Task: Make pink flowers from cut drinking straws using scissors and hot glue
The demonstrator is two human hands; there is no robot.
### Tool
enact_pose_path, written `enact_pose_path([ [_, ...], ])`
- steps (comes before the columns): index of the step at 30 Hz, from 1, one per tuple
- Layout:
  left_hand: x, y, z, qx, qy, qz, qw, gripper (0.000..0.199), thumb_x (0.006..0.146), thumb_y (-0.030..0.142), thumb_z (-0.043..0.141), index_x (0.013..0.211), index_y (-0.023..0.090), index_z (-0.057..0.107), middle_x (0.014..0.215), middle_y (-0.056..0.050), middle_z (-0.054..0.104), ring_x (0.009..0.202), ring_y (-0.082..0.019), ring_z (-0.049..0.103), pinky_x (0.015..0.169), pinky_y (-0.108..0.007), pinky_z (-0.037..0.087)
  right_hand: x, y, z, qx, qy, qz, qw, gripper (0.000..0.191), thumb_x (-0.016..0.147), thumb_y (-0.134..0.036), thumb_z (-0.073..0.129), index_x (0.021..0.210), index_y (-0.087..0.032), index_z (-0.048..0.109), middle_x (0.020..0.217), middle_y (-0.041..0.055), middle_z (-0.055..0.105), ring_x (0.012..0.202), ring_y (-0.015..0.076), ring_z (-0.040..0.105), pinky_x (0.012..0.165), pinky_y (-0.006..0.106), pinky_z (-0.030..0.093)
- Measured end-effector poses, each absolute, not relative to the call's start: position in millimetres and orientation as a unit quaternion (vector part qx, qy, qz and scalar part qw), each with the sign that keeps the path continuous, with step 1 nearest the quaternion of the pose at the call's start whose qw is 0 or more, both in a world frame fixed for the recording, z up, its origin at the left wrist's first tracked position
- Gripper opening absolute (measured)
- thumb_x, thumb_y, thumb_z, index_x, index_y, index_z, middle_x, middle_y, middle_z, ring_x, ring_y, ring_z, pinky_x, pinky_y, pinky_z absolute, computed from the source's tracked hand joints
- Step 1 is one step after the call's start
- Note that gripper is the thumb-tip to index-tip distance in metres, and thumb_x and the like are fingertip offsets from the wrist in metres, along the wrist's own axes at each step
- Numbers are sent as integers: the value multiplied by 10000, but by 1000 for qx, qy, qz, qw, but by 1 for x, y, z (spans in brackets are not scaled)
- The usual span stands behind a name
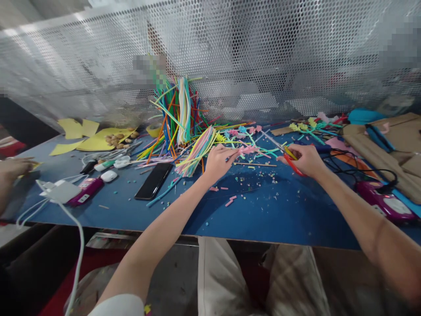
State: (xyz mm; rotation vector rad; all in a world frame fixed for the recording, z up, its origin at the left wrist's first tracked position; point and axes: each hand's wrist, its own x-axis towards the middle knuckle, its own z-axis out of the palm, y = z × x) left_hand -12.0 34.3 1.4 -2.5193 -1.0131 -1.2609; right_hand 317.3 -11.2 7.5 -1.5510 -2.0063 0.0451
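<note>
Left hand (219, 161): reaching out low over the worktop (263, 215), with a pinching grip on a fuzzy pink piece (248, 150).
Pink piece: at the left fingertips, between both hands, near small pastel stems on the far side.
Right hand (308, 160): grasping scissors (290, 154) by red and yellow handles, in a curled grip.
Scissors: pointing up and to the left, with tips near the pink piece (too fine to tell how far apart the blades stand).
Clippings (230, 201): scattered in front of the left hand, short and pink, near many tiny coloured bits.
Thin stick (256, 164): lying flat between the hands.
Pastel bundle (196, 151): leaning just left of the left hand.
Tall stems (183, 109): standing behind in many colours, before a perforated metal screen (230, 52).
Phone (153, 181): lying dark-screened, left of the left forearm.
Yellow sheets (95, 141): spread at far left, under round tan pieces (118, 139).
Another person's hand (13, 169): resting near the left edge, blurred.
</note>
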Motion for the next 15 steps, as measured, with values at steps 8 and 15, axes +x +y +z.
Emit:
enact_pose_path([
  [8,-12,36,-2,-841,-338,-415,80,237,962,385,620,1082,262,784,959,-31,791,811,-178,619,772,-326,468,324,0,6,-743,-652,-21,152,517,812,-682,581,959,-205,716,832,125,707,791,291,652,657,339,399],
  [15,-12,36,-1,-843,-336,-412,86,245,965,386,617,1077,245,784,938,-33,791,800,-179,626,774,-331,470,316,-4,9,-774,-629,-7,70,655,823,-755,495,1123,-220,724,967,160,732,920,349,687,730,397,464],
])
